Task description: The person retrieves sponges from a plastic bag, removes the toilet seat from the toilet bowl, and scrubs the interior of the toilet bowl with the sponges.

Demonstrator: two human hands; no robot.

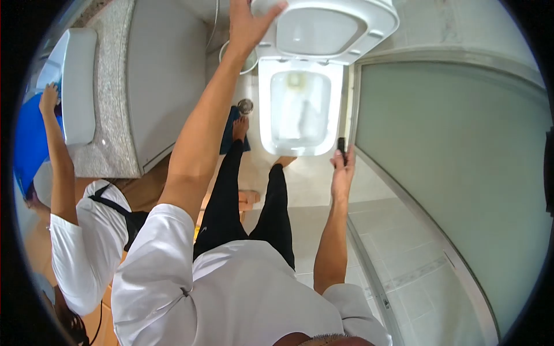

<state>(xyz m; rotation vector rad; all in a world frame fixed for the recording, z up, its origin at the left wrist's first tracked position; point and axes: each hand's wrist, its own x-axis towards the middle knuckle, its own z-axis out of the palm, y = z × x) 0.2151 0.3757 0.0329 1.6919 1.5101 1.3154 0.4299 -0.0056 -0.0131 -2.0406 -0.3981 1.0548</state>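
A white toilet (265, 109) stands in front of me with its seat and lid (381, 29) raised. My left hand (249, 26) is at the left edge of the raised seat and lid, thumb spread away from the other fingers, which are partly cut off by the frame. Near the bowl's lower right corner, my right hand (343, 164) is wrapped round a small black object (341, 145), whose upper part sticks out beyond the fingers. What the object is cannot be made out.
At the left, another person (81, 242) reaches to a white basin (81, 86) on a granite counter (112, 98), beside a blue item (30, 135). A frosted glass panel (450, 155) stands at the right. A floor drain (245, 106) lies near my foot.
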